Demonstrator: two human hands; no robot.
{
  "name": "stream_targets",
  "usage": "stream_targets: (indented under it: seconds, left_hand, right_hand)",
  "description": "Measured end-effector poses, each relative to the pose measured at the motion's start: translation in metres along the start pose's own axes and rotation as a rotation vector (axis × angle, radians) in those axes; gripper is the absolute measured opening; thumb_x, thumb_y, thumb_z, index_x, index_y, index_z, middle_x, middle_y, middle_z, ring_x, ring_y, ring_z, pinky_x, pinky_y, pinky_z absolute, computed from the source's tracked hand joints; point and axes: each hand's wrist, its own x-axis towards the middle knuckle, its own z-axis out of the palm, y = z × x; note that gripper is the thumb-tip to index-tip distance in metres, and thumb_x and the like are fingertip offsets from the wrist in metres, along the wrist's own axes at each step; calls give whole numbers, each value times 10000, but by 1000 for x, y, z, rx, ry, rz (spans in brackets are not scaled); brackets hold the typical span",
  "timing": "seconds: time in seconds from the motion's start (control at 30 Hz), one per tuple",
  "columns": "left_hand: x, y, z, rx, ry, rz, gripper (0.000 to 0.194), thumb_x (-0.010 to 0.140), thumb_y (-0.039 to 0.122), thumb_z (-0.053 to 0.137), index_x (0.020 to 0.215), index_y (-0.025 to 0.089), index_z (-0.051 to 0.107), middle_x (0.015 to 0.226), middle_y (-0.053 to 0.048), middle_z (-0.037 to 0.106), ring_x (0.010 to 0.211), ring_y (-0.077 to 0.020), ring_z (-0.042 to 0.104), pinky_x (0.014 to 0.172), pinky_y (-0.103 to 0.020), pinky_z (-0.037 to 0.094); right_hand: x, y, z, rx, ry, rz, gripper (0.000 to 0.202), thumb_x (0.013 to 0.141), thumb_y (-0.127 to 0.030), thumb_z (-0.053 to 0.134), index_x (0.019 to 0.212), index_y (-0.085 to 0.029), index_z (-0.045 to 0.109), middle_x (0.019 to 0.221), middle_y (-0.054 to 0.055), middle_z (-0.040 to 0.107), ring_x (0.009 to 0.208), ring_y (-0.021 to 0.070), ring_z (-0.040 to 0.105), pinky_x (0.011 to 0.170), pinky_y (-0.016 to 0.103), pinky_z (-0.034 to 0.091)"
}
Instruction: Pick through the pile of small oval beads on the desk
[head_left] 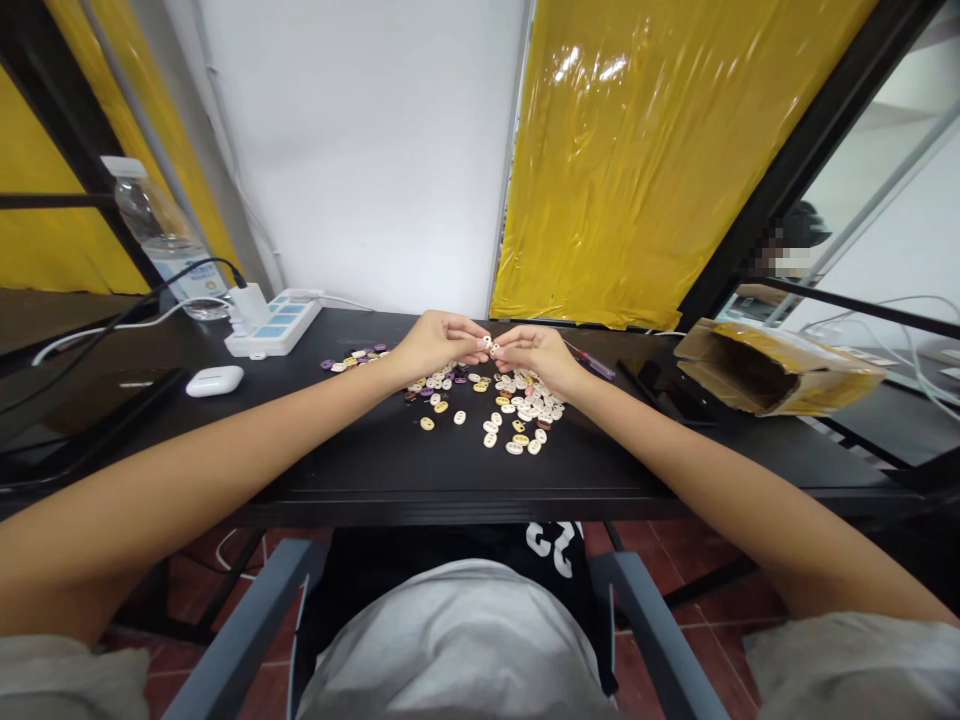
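Observation:
My left hand (pixel 444 340) and my right hand (pixel 538 356) meet above the black table, fingertips almost touching. Pinched in the left fingertips is a small white oval piece (pixel 487 341) that looks like a button with holes. Another white oval piece (pixel 494 351) is between my right thumb and fingers; whether the two are joined I cannot tell. Below the right hand spreads a pile of white oval pieces (pixel 534 402), with some yellow and brown ones. Purple pieces (pixel 367 353) and white ones lie behind and under my left hand, partly hidden by the forearm.
On the left stand a water bottle (pixel 169 235), a power strip (pixel 276 325) with a plugged-in charger, and a white earphone case (pixel 215 381). At right are a purple-handled tool (pixel 598 367), a dark flat device (pixel 660 390) and an open cardboard box (pixel 780 370). A person sits beyond the frame.

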Motion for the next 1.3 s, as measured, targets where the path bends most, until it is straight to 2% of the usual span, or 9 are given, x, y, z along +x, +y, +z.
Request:
stream_targets:
  seconds: [0.67, 0.97, 1.1, 1.3]
  left_hand:
    - [1, -3, 0, 47, -34, 36, 209, 755, 188, 732, 934, 82, 720, 840, -130, 756, 733, -165, 720, 792, -315, 585]
    - [1, -4, -1, 281, -5, 120, 201, 747, 259, 737, 854, 89, 731, 671, -89, 718, 606, -140, 654, 605, -249, 516]
    - [1, -7, -2, 330, -1, 130, 210, 743, 270, 728, 858, 95, 730, 673, -89, 717, 578, -133, 636, 567, -238, 485]
    - [1, -12, -2, 359, -33, 176, 226, 741, 265, 715, 888, 94, 729, 708, -97, 727, 587, -132, 639, 553, -226, 477]
  right_hand:
    - [0, 2, 1, -31, 1, -14, 270, 568, -276, 851, 755, -150, 702, 674, 28, 704, 610, 125, 647, 634, 268, 555]
    - [0, 4, 1, -89, 6, -58, 273, 603, -288, 830, 786, -150, 681, 667, 25, 696, 574, 123, 632, 560, 245, 533]
    - [1, 5, 0, -194, 3, -107, 274, 656, -306, 799, 846, -152, 673, 651, 16, 673, 552, 134, 620, 448, 220, 471]
    - [1, 3, 0, -233, -43, -160, 251, 676, -285, 782, 815, -147, 624, 611, -2, 638, 505, 106, 569, 460, 217, 451]
